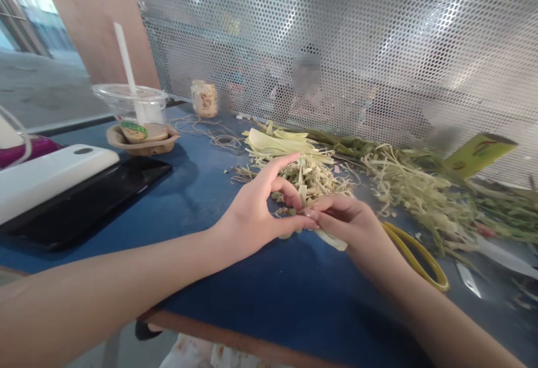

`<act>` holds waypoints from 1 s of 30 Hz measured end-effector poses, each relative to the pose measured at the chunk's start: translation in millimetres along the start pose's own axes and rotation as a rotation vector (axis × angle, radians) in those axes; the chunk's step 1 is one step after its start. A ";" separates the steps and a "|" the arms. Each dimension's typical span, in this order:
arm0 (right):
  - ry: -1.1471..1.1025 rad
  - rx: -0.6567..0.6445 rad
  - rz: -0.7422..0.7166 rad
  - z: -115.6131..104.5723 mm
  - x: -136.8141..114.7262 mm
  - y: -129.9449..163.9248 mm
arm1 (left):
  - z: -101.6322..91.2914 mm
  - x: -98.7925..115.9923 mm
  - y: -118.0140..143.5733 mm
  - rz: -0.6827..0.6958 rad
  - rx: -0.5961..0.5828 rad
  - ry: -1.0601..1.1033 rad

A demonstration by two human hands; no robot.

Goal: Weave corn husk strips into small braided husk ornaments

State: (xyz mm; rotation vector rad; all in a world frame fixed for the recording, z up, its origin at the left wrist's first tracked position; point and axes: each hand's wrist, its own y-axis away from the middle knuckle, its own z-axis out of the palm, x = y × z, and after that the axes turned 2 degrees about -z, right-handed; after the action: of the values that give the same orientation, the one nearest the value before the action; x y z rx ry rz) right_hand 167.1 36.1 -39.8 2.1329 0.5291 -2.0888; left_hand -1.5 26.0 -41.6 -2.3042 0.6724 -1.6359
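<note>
A perforated metal screen (336, 49) stands behind a blue desk (260, 284), and a person is partly seen through its holes. Over the middle of the desk the left hand (256, 211) and the right hand (348, 219) meet at the fingertips. Both have a closed grip on one pale leaf strip (332, 239): the left pinches it between thumb and a bent finger, with the index finger lifted, and the right pinches it from the other side, so the strip hangs a little below the right grip and close above the desk. Just behind the grip lies a heap of shredded strips (311, 180), with flat pale leaves (277, 143) beyond it. To the right of the grip, near the right wrist, lie yellow-handled scissors (416, 256). Well to the left of the grip there are a black tray (92, 200), a plastic cup with a straw (132, 102) and a small jar (204, 99).
</note>
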 end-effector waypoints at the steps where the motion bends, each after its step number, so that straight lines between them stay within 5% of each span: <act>1: 0.021 -0.019 0.003 0.0 -0.6 0.0 | -0.4 -0.3 -0.2 -0.016 -0.003 0.009; 10: 0.137 -0.053 -0.072 2.2 -3.0 -0.4 | -1.1 -2.9 -4.0 -0.223 -0.033 0.140; 25: -0.087 0.079 0.050 5.2 -3.4 3.7 | 3.1 4.3 -0.9 -0.254 -0.030 0.389; 30: -0.038 0.040 -0.040 3.2 -3.7 0.8 | 3.5 6.2 -1.3 -0.216 -0.001 0.384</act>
State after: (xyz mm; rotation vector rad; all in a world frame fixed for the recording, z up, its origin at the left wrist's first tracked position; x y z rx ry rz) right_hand 164.4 33.7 -36.4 2.1170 0.5338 -2.1741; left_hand 3.7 23.7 -37.1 -2.1421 0.5085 -2.2097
